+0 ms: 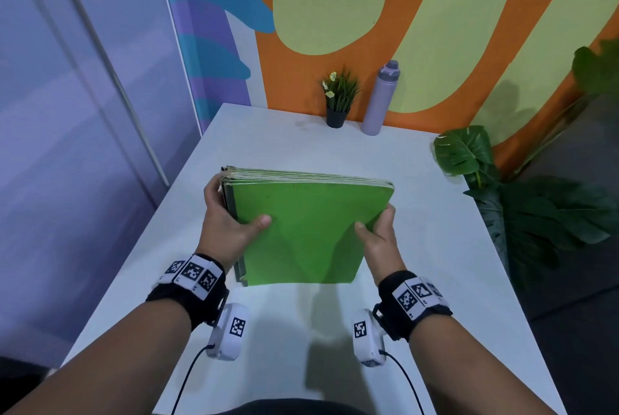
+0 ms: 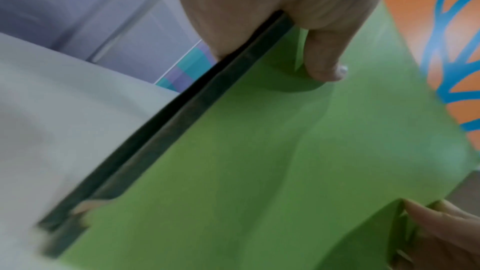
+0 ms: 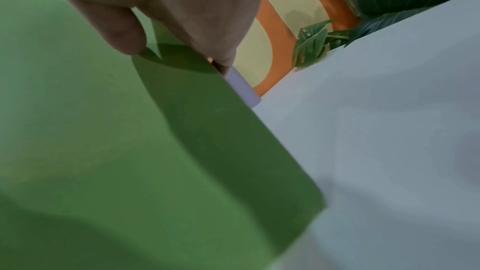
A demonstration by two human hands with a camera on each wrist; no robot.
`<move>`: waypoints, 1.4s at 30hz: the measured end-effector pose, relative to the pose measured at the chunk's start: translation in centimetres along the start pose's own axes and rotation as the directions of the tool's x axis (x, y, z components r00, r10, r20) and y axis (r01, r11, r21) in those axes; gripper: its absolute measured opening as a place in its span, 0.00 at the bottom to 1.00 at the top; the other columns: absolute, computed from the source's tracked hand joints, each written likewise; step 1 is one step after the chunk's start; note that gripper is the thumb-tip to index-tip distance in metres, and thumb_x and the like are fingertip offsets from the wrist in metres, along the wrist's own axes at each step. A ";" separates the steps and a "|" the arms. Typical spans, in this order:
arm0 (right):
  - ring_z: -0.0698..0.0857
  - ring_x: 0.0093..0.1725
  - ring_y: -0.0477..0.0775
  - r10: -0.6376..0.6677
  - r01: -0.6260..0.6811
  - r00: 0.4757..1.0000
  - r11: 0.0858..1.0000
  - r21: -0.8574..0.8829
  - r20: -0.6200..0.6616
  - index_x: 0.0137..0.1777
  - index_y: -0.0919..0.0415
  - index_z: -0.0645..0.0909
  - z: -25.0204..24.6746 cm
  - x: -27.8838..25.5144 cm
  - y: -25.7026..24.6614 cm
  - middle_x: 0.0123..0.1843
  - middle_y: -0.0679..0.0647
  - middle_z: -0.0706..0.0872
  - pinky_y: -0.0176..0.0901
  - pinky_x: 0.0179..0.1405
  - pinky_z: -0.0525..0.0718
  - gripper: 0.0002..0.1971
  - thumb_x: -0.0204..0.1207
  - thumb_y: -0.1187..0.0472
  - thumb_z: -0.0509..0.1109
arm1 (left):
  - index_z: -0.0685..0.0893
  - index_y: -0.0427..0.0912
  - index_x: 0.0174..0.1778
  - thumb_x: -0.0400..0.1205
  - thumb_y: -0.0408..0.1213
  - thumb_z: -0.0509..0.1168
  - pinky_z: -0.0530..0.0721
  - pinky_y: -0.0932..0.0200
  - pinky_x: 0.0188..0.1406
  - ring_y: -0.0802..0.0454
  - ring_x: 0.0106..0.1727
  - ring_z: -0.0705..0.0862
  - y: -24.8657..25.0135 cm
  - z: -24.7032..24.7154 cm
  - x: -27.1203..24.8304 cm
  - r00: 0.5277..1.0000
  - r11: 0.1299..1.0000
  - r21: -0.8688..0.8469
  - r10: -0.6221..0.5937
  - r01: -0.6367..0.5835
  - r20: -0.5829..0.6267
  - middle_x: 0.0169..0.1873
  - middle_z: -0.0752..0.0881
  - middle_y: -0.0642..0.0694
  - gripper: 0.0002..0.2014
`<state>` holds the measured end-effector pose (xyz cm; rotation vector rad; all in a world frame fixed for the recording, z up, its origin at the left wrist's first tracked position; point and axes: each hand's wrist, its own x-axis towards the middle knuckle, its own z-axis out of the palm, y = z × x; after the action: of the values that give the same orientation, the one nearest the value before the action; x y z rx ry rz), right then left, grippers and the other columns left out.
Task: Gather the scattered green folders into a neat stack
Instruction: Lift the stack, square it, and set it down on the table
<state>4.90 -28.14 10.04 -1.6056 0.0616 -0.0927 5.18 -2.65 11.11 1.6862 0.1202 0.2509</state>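
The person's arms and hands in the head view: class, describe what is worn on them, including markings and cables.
Both forearms are bare, with no sleeves. The left hand and right hand wear no gloves. Each wrist carries a black strap ringed with white tiles printed with black square codes. Under each wrist hangs a white rounded camera pod bearing one such code, with a thin black cable trailing back toward the body.

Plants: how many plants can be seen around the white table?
2. A small potted plant stands at the table's far edge beside the purple bottle; a big leafy plant stands off the right side. Others may be outside the view.
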 end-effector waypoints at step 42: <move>0.91 0.43 0.64 0.529 -0.459 0.843 0.611 0.644 0.099 0.65 0.71 0.74 -0.2 0.3 1.3 0.53 0.70 0.88 0.49 0.32 0.91 0.14 0.80 0.69 0.64 | 0.63 0.45 0.81 0.80 0.47 0.69 0.73 0.46 0.72 0.46 0.72 0.74 -3.3 2.5 1.5 0.845 0.860 0.078 -0.511 0.505 0.159 0.74 0.74 0.46 0.35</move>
<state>5.18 -28.38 8.74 -0.8258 0.5078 0.2256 7.44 -4.32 7.66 1.6366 0.4361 -0.3026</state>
